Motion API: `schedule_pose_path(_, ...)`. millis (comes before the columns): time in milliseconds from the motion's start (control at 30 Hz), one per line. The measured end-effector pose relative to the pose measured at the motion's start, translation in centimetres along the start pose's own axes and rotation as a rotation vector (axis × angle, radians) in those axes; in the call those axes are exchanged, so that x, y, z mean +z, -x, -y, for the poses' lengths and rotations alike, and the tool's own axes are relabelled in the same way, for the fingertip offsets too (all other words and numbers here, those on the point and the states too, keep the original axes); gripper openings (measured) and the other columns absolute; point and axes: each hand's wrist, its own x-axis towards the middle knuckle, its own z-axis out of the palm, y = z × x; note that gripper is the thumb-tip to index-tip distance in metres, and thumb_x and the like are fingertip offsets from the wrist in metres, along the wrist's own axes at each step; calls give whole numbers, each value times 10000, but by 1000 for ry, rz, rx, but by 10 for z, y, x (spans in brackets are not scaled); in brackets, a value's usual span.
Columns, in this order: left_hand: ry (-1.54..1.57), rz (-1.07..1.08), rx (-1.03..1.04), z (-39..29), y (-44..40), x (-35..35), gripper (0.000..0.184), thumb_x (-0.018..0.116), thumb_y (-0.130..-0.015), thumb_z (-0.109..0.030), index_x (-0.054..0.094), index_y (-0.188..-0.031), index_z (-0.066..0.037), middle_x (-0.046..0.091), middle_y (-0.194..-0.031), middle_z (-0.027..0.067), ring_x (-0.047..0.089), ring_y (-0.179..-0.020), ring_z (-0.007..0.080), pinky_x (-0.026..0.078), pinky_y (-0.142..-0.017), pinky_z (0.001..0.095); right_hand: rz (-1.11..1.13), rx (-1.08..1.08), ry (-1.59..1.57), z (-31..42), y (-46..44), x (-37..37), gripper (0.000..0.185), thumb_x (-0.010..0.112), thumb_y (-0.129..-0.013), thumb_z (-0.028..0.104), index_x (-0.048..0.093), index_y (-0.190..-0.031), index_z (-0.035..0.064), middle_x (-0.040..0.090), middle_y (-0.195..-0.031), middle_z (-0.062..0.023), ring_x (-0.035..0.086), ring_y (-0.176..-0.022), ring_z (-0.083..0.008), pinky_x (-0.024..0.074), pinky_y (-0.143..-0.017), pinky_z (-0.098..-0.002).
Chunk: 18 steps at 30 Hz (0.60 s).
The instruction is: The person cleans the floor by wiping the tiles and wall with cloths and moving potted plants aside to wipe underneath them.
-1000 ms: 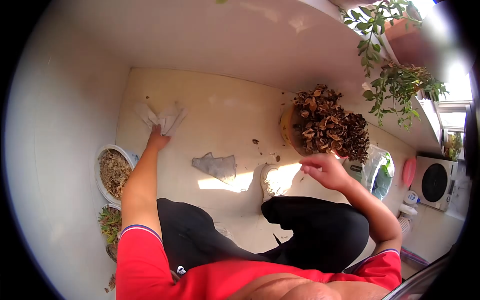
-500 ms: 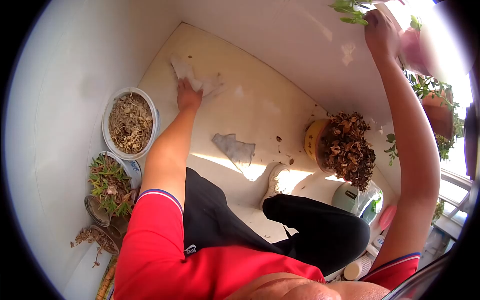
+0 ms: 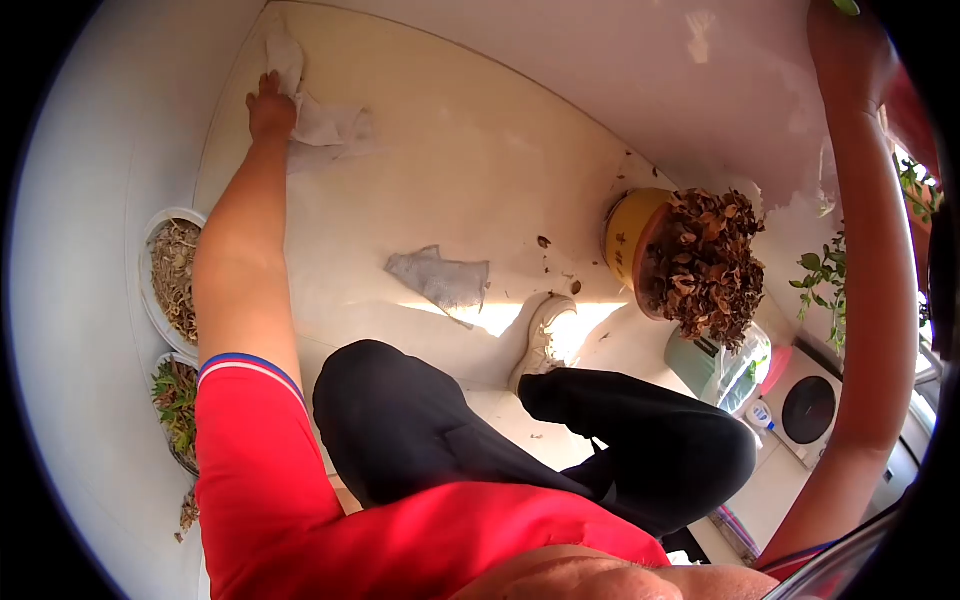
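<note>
At the upper left, my left hand (image 3: 271, 108) presses a thin white cloth (image 3: 318, 122) against the pale floor near the wall. The cloth is bunched under the fingers and spreads out on both sides of the hand. My right hand (image 3: 850, 55) is raised at the top right corner, beside a pinkish pot (image 3: 912, 118); its fingers are cut off by the frame edge, so what they touch is hidden. A second, grey and dirty cloth (image 3: 440, 280) lies flat on the floor in front of my knees.
A yellow pot (image 3: 632, 238) holds a dried brown plant (image 3: 705, 265) on the right. Along the left wall stand a white pot of dry stems (image 3: 150, 275) and a green succulent (image 3: 175, 400). Leaf crumbs lie near my shoe (image 3: 545, 340). A white bottle (image 3: 760, 414) lies at lower right.
My left hand has slid the white cloth further up and left toward the corner. My body leans forward, and my right hand appears further up and right, partly out of view.
</note>
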Motion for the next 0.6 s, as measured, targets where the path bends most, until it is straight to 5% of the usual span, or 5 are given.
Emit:
schedule_pose_path(100, 350, -340, 62, -36, -86, 53, 551, 478, -960, -121, 409, -1505, -138, 290, -1639, 10, 300, -1476, 331, 360, -1160, 432, -97, -18, -158, -3, 5, 6, 223, 529, -899, 69, 687, -1052, 32, 700, -948, -213, 672, -900, -395, 517, -763, -422)
schedule_pose_path(200, 629, -292, 67, -105, -23, -80, 600, 481, -929, -95, 399, -1518, -173, 340, -1617, 7, 329, -1465, 327, 380, -1140, 430, -54, -2, -226, 5, 3, -4, 215, 543, -890, 76, 679, -1051, 29, 687, -935, -223, 663, -894, -408, 511, -756, -423)
schedule_pose_path(300, 674, -485, 434, -191, 42, -111, 630, 518, -874, -30, 474, -1480, -199, 408, -1576, 9, 370, -1442, 301, 395, -1115, 431, -67, 17, -122, 2, 1, 0, 180, 561, -870, 82, 653, -1015, 29, 657, -895, -218, 636, -868, -424, 494, -741, -450)
schedule_pose_path(467, 864, -239, 1035, -249, 167, -130, 446, 544, -873, 24, 692, -1245, -171, 551, -1464, -20, 421, -1421, 223, 355, -1183, 388, -19, -33, -21, -10, -3, -2, 146, 543, -864, 57, 639, -973, 43, 640, -887, -203, 624, -858, -411, 475, -745, -476)
schedule_pose_path(600, 1418, -248, 761, -191, 160, -149, 433, 520, -806, 126, 741, -1107, -91, 670, -1302, 62, 607, -1221, 269, 492, -1035, 349, -47, -27, -58, -2, -4, -4, 116, 543, -861, 52, 630, -936, 37, 633, -861, -198, 625, -838, -407, 475, -727, -473)
